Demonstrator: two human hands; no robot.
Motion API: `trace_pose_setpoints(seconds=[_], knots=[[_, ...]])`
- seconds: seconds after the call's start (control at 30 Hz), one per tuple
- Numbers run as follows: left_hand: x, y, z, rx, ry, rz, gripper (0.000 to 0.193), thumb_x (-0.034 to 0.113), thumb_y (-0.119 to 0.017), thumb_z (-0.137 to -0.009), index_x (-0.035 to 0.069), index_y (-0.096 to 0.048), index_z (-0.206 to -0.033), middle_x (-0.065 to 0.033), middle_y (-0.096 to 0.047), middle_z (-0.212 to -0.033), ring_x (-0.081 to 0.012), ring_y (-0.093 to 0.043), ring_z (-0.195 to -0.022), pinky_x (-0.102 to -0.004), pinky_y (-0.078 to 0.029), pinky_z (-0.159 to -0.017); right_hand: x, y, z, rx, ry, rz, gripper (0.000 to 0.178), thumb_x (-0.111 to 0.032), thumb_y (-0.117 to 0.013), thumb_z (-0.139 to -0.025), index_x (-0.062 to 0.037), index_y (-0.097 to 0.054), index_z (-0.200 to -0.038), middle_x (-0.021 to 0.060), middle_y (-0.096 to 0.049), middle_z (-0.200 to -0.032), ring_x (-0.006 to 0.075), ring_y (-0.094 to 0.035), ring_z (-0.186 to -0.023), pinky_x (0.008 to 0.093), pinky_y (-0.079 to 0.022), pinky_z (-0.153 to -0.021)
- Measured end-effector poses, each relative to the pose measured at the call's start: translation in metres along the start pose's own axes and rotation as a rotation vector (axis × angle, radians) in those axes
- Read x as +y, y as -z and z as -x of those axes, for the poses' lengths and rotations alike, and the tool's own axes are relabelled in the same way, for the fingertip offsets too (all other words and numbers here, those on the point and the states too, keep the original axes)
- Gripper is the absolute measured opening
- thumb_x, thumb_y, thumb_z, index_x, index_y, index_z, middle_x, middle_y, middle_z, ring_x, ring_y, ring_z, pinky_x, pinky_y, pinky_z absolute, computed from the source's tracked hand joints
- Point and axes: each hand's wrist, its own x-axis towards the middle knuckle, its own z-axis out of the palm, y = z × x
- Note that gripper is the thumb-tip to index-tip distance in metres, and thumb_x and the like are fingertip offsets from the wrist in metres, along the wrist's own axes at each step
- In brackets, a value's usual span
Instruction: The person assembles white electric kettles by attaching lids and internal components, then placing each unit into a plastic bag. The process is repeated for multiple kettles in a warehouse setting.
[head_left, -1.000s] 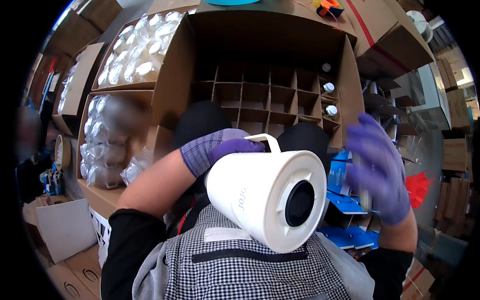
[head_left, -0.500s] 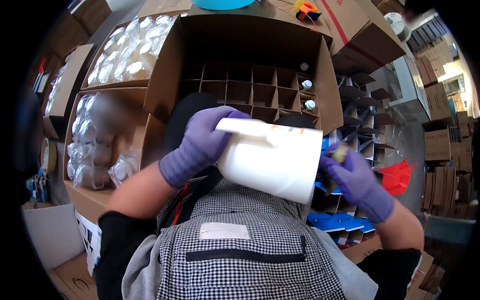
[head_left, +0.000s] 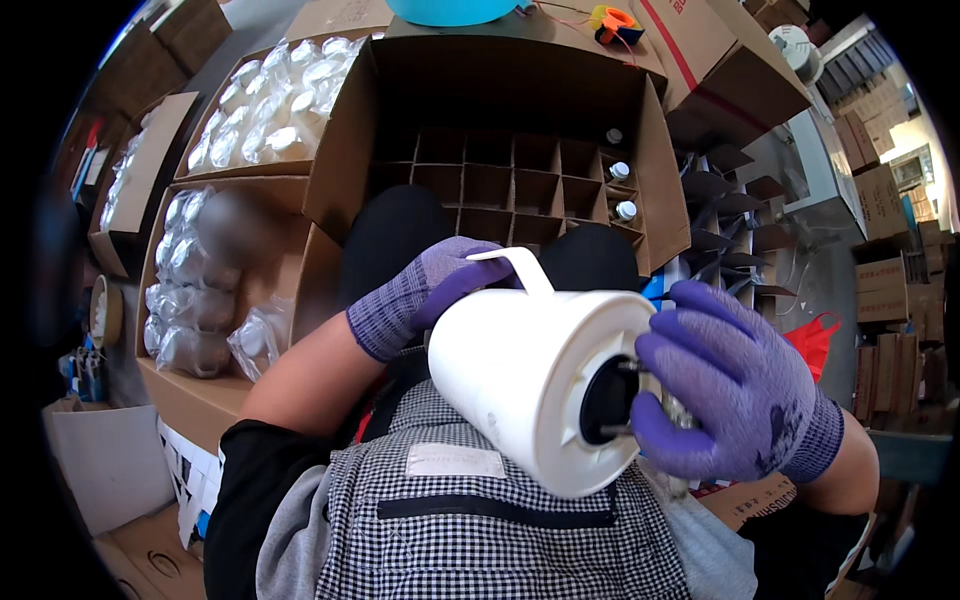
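A white jug (head_left: 490, 370) with a loop handle lies tilted across my lap, its round end facing right. That end has a pale rim and a dark circular recess (head_left: 605, 400). My left hand (head_left: 440, 285) is closed on the jug's far left side, below the handle (head_left: 525, 265). At the recess, my right hand (head_left: 730, 385) has bent fingers around a tool with two metal prongs (head_left: 625, 367), mostly hidden by the fingers. The prong ends reach into the recess. Both hands wear purple knit gloves.
Ahead stands an open carton (head_left: 660, 190) with a cardboard divider grid and white-capped bottles along its right side. Cartons (head_left: 265, 185) of plastic-wrapped items are at left. A blue basin (head_left: 460, 8) and an orange tape dispenser (head_left: 613, 25) are beyond. A red bag (head_left: 818, 345) lies at right.
The jug has turned so its round end and dark recess show, with the handle upward. My right hand has come from beside the jug to the recess with the tool.
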Motion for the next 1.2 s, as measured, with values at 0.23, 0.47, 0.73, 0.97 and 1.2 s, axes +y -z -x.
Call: trace_pose_setpoints(seconds=[0.23, 0.47, 0.73, 0.97, 1.2], knots=[[0.001, -0.022, 0.026, 0.595, -0.392, -0.475, 0.035, 0.027, -0.055, -0.098, -0.003, -0.072, -0.1, -0.0177, -0.076, -0.101, -0.024, -0.073, -0.091, -0.0355, -0.058, -0.085, 0.005, -0.098, 0.049, 0.019, -1.088, -1.136, 0.031, -0.038, -0.062, -0.099, -0.0087, -0.062, -0.108, 0.0089, -0.066, -0.1, 0.02, -0.066, -0.095, 0.0365, -0.056, -0.084], [-0.031, 0.018, 0.021, 0.34, -0.087, -0.135, 0.035, 0.026, -0.057, -0.095, -0.003, -0.071, -0.107, -0.0175, -0.075, -0.103, -0.0226, -0.074, -0.092, -0.0349, -0.058, -0.088, 0.0, -0.051, 0.051, 0.387, -0.37, -0.69, 0.031, -0.017, -0.082, -0.079, -0.0095, -0.067, -0.105, 0.0116, -0.066, -0.105, 0.0265, -0.066, -0.095, 0.0464, -0.053, -0.09], [-0.015, -0.002, -0.004, 0.171, -0.44, -0.651, 0.032, 0.026, -0.061, -0.092, -0.002, -0.071, -0.103, -0.0163, -0.074, -0.1, -0.0232, -0.072, -0.09, -0.035, -0.059, -0.083, -0.004, -0.024, 0.012, -0.06, -0.04, 0.061, 0.022, -0.023, -0.074, -0.072, -0.0162, -0.063, -0.089, 0.0072, -0.058, -0.096, 0.0243, -0.061, -0.102, 0.0548, -0.051, -0.101], [0.013, -0.023, 0.018, 0.615, -0.763, -0.935, 0.019, 0.015, -0.065, -0.093, -0.003, -0.07, -0.095, -0.021, -0.074, -0.106, -0.0322, -0.073, -0.099, -0.039, -0.056, -0.092, 0.001, -0.155, 0.061, 0.469, -1.515, -1.357, 0.032, -0.033, -0.057, -0.104, -0.0027, -0.065, -0.105, 0.0096, -0.066, -0.088, 0.0184, -0.068, -0.085, 0.0338, -0.056, -0.078], [-0.047, -0.002, 0.005, 0.884, -0.148, -0.227, 0.028, 0.021, -0.055, -0.098, 0.0, -0.068, -0.11, -0.0136, -0.07, -0.105, -0.0212, -0.068, -0.097, -0.0334, -0.054, -0.089, 0.127, -0.147, 0.059, 0.571, -1.013, -0.742, 0.016, -0.023, -0.057, -0.103, -0.0073, -0.06, -0.106, 0.0069, -0.063, -0.097, 0.021, -0.064, -0.09, 0.0339, -0.052, -0.082]])
